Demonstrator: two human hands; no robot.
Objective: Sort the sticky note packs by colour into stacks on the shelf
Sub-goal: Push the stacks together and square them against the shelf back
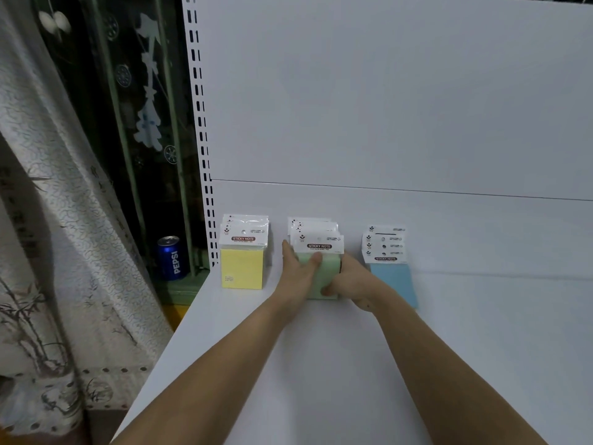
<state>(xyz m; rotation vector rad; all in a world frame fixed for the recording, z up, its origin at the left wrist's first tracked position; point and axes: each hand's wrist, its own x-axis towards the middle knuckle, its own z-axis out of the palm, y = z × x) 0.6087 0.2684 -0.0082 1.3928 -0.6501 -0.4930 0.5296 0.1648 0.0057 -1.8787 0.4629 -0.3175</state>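
Observation:
Three stacks of sticky note packs stand on the white shelf point(321, 364) near its back panel. The yellow stack point(242, 268) is on the left, the green stack point(322, 277) in the middle, the blue stack point(393, 279) on the right. My left hand point(296, 277) grips the green stack's left side, with the thumb across its top. On the stack's right side my right hand point(349, 281) holds it, thumb at the front lower edge. The white header cards of the green packs point(317, 239) fan out unevenly toward the back.
A blue Pepsi can point(171, 258) stands left of the shelf on a green ledge. A patterned curtain point(48, 252) hangs at far left. The slotted shelf upright point(202, 139) rises at the shelf's left back corner, and the white back panel point(401, 91) closes the rear.

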